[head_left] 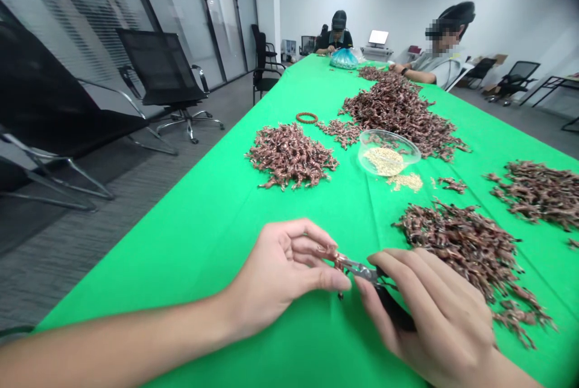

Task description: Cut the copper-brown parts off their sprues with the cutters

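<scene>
My left hand (289,264) pinches a small copper-brown figure (339,262) with thin limb-like ends between thumb and fingers. In my right hand (429,309) is a pair of pliers (362,270) with dark handles, and the fingers are wrapped round them. The pliers' metal jaws point left and meet the figure; whether they grip it or only touch it I cannot tell. Just beyond my right hand lies a pile of similar brown figures (456,243). Another pile of figures (292,155) sits further off, past my left hand.
A clear plastic bowl (412,162) holds small pale-gold bits, some spilled beside it. Larger heaps of brown figures (398,107) spread along the green tablecloth (212,243). A brown beaded ring (307,117) lies there too. Two people sit further along the table. Chairs (158,68) stand left.
</scene>
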Action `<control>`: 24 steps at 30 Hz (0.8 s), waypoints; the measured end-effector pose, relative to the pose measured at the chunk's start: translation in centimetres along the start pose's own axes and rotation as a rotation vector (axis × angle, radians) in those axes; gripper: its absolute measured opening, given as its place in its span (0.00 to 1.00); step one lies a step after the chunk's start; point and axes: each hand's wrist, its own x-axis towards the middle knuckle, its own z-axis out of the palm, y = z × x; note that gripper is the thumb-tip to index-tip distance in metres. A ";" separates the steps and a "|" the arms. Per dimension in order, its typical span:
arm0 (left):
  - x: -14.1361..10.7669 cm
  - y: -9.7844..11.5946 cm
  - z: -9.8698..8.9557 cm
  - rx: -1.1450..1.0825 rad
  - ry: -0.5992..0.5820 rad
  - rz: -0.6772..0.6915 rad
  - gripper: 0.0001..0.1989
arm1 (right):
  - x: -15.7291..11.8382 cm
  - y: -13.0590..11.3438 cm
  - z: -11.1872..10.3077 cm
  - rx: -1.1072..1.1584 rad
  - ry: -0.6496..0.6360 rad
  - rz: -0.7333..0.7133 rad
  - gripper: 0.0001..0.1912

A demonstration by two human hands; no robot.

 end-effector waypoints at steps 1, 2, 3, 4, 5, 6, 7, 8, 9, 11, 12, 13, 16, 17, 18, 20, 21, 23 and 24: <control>0.0 0.0 0.0 -0.001 -0.004 0.001 0.20 | 0.0 0.0 0.0 -0.010 0.000 -0.010 0.11; -0.1 -0.1 0.0 0.000 -0.009 0.001 0.20 | 0.0 0.0 0.1 -0.018 0.006 -0.018 0.11; -0.1 -0.1 0.1 0.002 -0.011 0.002 0.20 | 0.0 -0.1 0.1 -0.025 0.014 -0.025 0.11; -0.2 -0.1 0.1 0.002 -0.012 0.001 0.20 | 0.0 -0.1 0.1 -0.031 0.024 -0.030 0.11; -0.2 -0.1 0.1 0.001 -0.015 0.000 0.20 | 0.0 -0.1 0.2 -0.037 0.032 -0.035 0.11; -0.3 -0.1 0.1 -0.003 -0.017 0.000 0.20 | 0.0 -0.1 0.2 -0.042 0.039 -0.039 0.11; -0.3 -0.1 0.1 -0.007 -0.020 0.001 0.20 | -0.1 -0.2 0.2 -0.045 0.042 -0.044 0.11; -0.3 -0.1 0.2 -0.012 -0.022 0.002 0.20 | -0.1 -0.2 0.2 -0.048 0.042 -0.046 0.11; -0.2 -0.1 0.2 -0.015 -0.023 0.001 0.20 | -0.2 -0.2 0.2 -0.052 0.041 -0.047 0.11; -0.2 -0.1 0.2 -0.016 -0.025 -0.002 0.20 | -0.3 -0.2 0.2 -0.053 0.035 -0.048 0.11; -0.1 -0.1 0.2 -0.016 -0.025 -0.003 0.20 | -0.4 -0.2 0.2 -0.051 0.032 -0.050 0.12; -0.1 -0.1 0.2 -0.015 -0.023 -0.005 0.20 | -0.4 -0.2 0.2 -0.050 0.030 -0.052 0.12; -0.1 -0.2 0.2 -0.014 -0.016 -0.001 0.20 | -0.4 -0.2 0.2 -0.053 0.028 -0.062 0.12; -0.1 -0.3 0.2 -0.012 -0.016 0.004 0.20 | -0.4 -0.2 0.2 -0.054 0.027 -0.061 0.12; -0.1 -0.3 0.2 -0.009 -0.017 0.010 0.20 | -0.4 -0.2 0.2 -0.054 0.025 -0.058 0.12; -0.1 -0.4 0.2 0.005 -0.014 0.021 0.20 | -0.3 -0.4 0.2 -0.051 0.023 -0.052 0.12; -0.1 -0.4 0.2 0.019 -0.008 0.025 0.20 | -0.2 -0.4 0.2 -0.051 0.023 -0.050 0.12; -0.1 -0.3 0.2 0.063 0.013 0.034 0.21 | 0.0 -0.5 0.3 -0.049 0.025 -0.045 0.12; -0.1 -0.3 0.2 0.090 0.028 0.041 0.20 | 0.1 -0.6 0.3 -0.045 0.024 -0.038 0.11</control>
